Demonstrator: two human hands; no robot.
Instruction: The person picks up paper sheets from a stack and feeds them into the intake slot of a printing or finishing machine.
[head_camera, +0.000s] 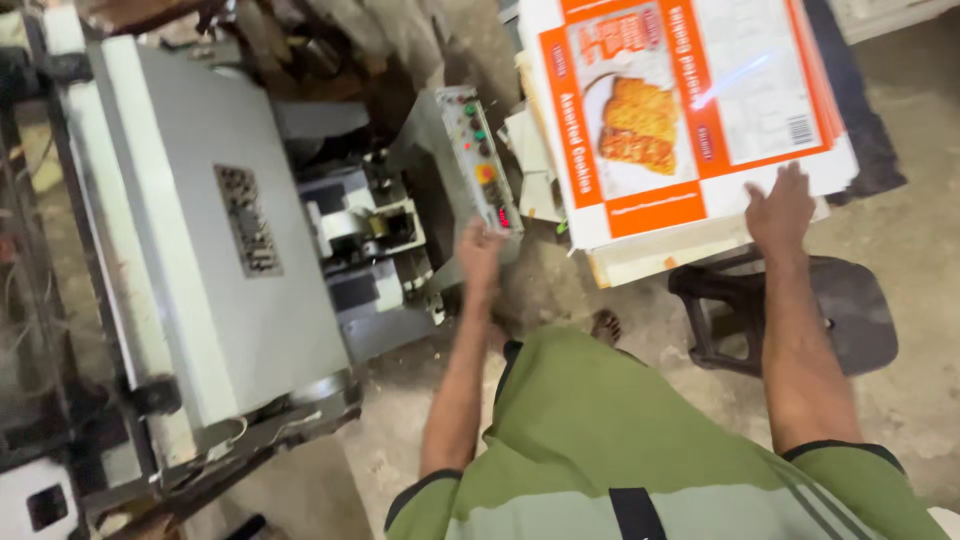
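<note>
My left hand (481, 252) reaches to the lower end of a narrow grey control panel (480, 155) with coloured buttons, touching its edge. My right hand (780, 208) lies flat, fingers apart, on the near edge of a stack of printed orange-and-white carton sheets (680, 110). The stack rests on a dark plastic stool (790, 310). A large grey die-cutting machine (220, 230) stands to the left of the panel. I wear a green striped shirt.
Concrete floor (900, 400) lies under the stool and around my bare foot (605, 325). More paper sheets (530, 150) are wedged between the panel and the stack. The machine's dark frame (60, 420) fills the left side.
</note>
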